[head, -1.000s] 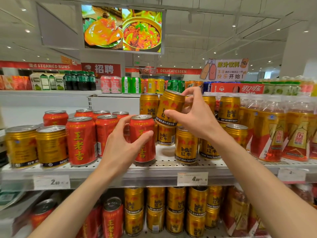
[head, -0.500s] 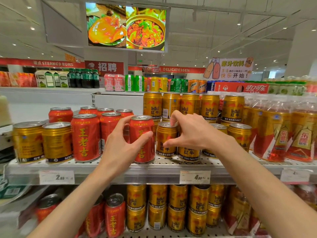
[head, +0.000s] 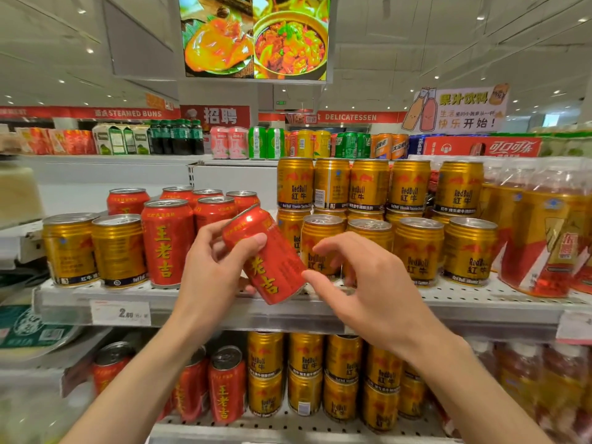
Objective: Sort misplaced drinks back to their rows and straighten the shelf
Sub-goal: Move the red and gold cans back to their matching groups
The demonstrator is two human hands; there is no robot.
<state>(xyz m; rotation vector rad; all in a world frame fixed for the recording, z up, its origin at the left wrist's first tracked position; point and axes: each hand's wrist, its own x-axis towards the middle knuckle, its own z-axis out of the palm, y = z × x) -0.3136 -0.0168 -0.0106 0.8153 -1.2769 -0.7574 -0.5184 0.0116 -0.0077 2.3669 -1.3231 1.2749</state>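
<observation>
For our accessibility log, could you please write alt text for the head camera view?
The left hand grips a tilted red can lifted off a supermarket shelf, while the right hand reaches open-fingered toward its base. Red cans stand behind, gold cans on both sides.

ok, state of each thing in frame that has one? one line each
red can: tilted, lifted off the shelf, held by left hand
left hand: grips red can
right hand: fingers loosely spread, thumb tip at the can's base
two gold cans left of the red row: upright, misplaced
front gold row: upright
</observation>
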